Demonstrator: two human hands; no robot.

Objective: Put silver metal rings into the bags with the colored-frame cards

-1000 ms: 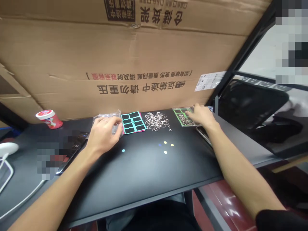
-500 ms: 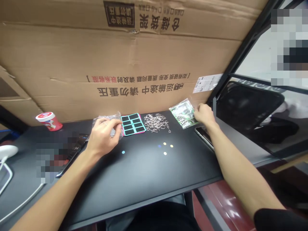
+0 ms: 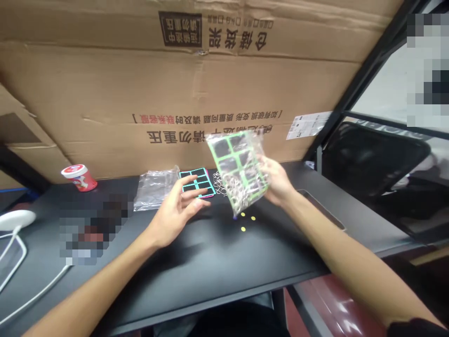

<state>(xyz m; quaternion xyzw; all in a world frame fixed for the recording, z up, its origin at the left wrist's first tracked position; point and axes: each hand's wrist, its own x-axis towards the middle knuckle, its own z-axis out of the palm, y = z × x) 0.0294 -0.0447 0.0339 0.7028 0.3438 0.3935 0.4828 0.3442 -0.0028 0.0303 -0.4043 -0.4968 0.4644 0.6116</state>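
Observation:
My right hand (image 3: 277, 180) grips the right side of a clear plastic bag (image 3: 235, 164), which is raised above the table. Inside it are a green-framed card with black rectangles and a cluster of metal rings. My left hand (image 3: 178, 206) hovers to the left with fingers spread and holds nothing. Behind its fingers lies a turquoise-edged card (image 3: 206, 177) with black rectangles, a pink edge showing beneath. The pile of metal rings (image 3: 219, 183) is mostly hidden behind the raised bag. A flat clear plastic bag (image 3: 152, 189) rests left of the turquoise card.
Several small yellow discs (image 3: 253, 218) lie mid-table near a blue one (image 3: 235, 217). A red tub with a white lid (image 3: 80, 178) stands at the back left. A white cable (image 3: 42, 292) runs along the left. A phone (image 3: 321, 208) lies right, under my forearm. Cardboard (image 3: 196, 89) walls the back.
My right hand has lifted the bag with the green card off the table and brought it left. My left hand has left the empty clear bag, moved right and spread its fingers.

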